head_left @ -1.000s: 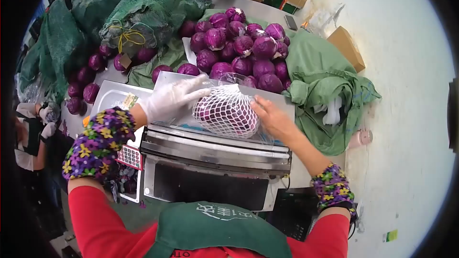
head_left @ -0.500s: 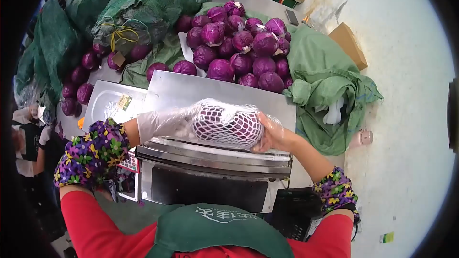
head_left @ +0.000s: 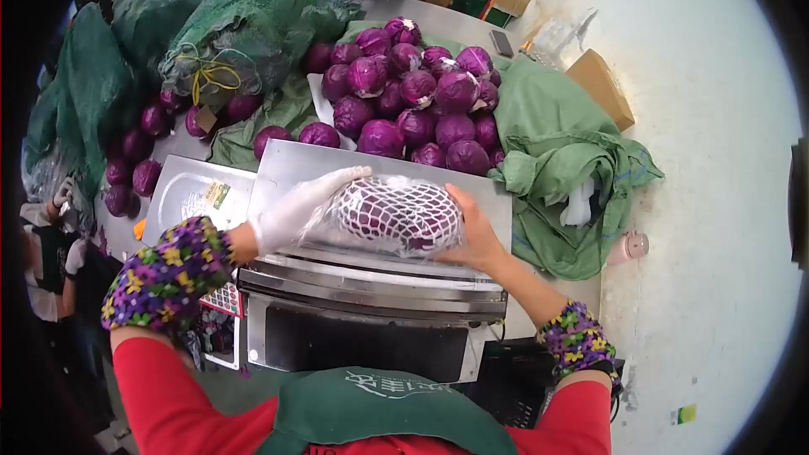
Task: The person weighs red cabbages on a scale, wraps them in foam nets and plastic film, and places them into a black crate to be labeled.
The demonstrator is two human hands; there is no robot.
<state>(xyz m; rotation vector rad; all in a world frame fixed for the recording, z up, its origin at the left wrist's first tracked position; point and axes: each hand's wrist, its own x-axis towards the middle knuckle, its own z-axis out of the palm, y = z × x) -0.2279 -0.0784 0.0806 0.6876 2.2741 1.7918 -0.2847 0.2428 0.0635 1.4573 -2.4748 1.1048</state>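
Observation:
A bundle of purple cabbage (head_left: pixel 399 214) in white foam netting and clear film is held between my hands above the steel wrapping machine (head_left: pixel 379 274). On its left end is my gloved left hand (head_left: pixel 305 209), fingers along the top and side. Bare fingers of my right hand (head_left: pixel 474 232) curve round its right end. Film covers the netted bundle and looks slightly loose at its left side. The metal plate (head_left: pixel 286 164) of the machine lies behind the bundle.
Loose purple cabbages (head_left: pixel 382 138) are heaped behind the machine. Green net sacks (head_left: pixel 244 25) stand at the back left, a green cloth sack (head_left: pixel 560 152) at the right. A scale (head_left: pixel 190 190) sits left. Another person's gloved hand (head_left: pixel 76 256) shows at far left. A pink bottle (head_left: pixel 630 247) is at the right.
The left hand has shifted up onto the bundle's upper left side, and the bundle is turned, showing more netting and less bunched film on top. The whole view has shifted slightly.

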